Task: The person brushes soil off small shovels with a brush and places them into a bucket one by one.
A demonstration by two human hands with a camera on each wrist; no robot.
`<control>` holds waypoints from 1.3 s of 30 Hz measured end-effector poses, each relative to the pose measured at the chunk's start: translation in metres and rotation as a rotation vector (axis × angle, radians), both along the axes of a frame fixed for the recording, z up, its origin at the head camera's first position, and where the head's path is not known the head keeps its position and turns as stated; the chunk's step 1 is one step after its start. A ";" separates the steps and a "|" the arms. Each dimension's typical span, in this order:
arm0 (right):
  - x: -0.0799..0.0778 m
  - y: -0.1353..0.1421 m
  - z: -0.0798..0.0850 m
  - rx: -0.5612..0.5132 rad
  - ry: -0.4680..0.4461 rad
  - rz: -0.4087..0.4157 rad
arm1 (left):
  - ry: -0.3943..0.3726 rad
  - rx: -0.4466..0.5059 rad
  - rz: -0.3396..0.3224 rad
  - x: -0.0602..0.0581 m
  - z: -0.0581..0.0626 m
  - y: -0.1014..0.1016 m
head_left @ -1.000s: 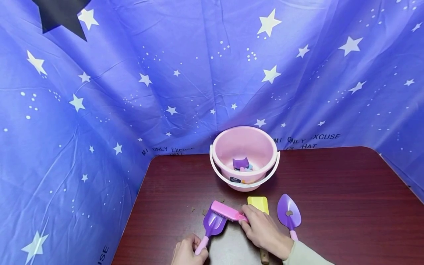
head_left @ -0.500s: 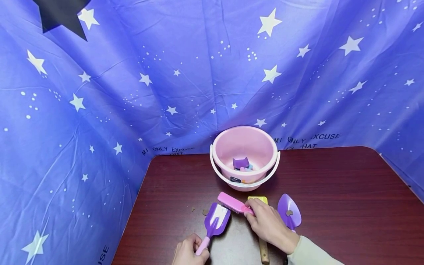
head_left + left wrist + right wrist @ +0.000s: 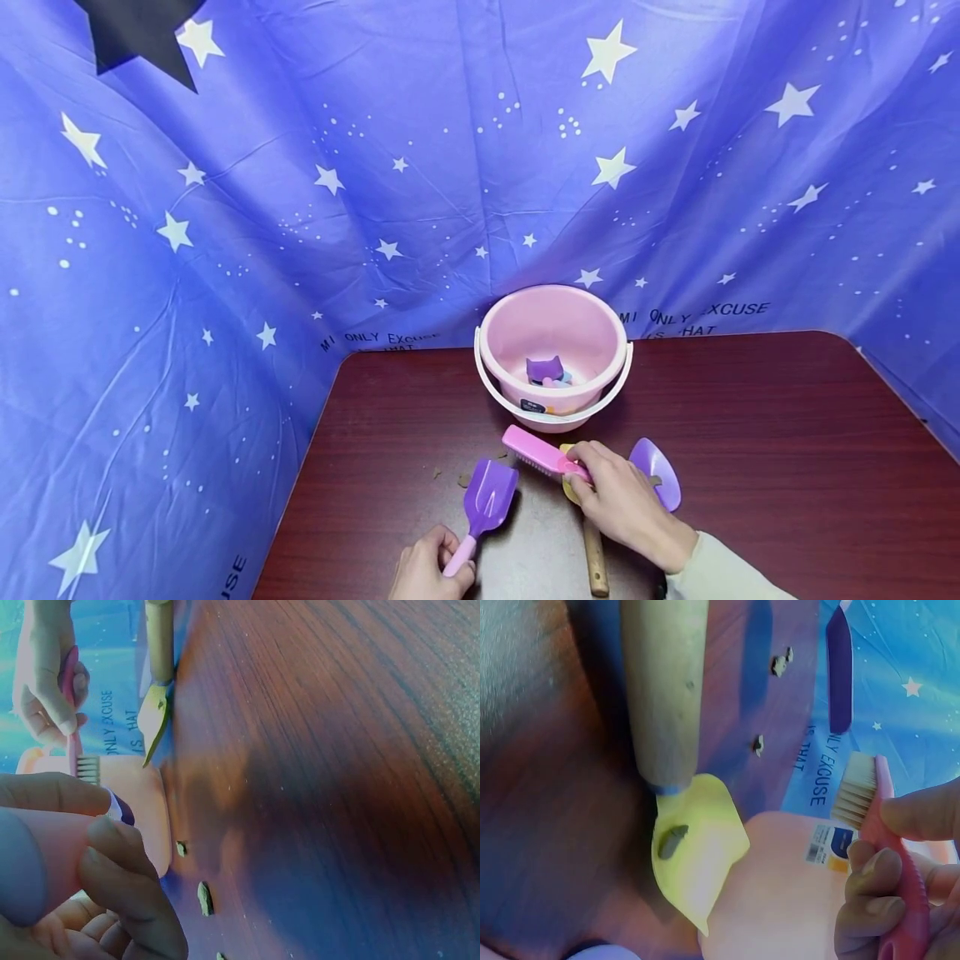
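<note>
Low in the head view, my left hand [image 3: 431, 567] grips the pink handle of a purple toy shovel [image 3: 491, 492], its blade raised off the table. My right hand [image 3: 626, 504] holds a pink brush [image 3: 536, 450] by the handle, bristles downward, apart from the shovel blade and to its right. Beneath that hand lies a yellow shovel with a wooden handle [image 3: 595, 558], partly hidden; the right wrist view shows a brown piece on its yellow blade [image 3: 705, 832]. Brown crumbs [image 3: 464, 481] lie beside the purple shovel.
A pink bucket [image 3: 491, 333] with a white handle stands at the back, with a purple piece [image 3: 545, 369] and other small items inside. Right of my right hand lies a purple trowel [image 3: 663, 471], partly covered. Blue star-patterned cloth [image 3: 420, 208] hangs behind the dark red table [image 3: 787, 433].
My right hand has carried the brush off the purple shovel's blade, to the right and slightly farther back. The left hand stays nearly in place; its shovel blade has tilted a little.
</note>
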State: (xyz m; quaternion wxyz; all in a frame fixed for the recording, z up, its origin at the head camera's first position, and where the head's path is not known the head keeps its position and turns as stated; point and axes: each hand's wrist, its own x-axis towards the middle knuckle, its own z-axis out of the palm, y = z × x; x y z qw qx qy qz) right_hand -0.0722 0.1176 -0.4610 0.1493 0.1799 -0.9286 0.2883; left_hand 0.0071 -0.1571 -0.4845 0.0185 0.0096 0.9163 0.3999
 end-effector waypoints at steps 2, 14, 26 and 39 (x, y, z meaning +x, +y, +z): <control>0.000 0.002 0.002 -0.005 0.000 -0.004 | 0.002 0.003 0.000 0.000 0.000 0.000; 0.000 0.013 0.009 -0.013 0.035 -0.017 | 0.004 0.065 -0.026 -0.001 0.003 0.000; 0.003 0.016 0.015 -0.032 0.035 -0.006 | -0.089 0.175 -0.102 -0.004 0.003 0.000; 0.009 0.010 0.014 -0.030 0.013 -0.007 | -0.089 0.183 -0.092 -0.002 0.000 0.003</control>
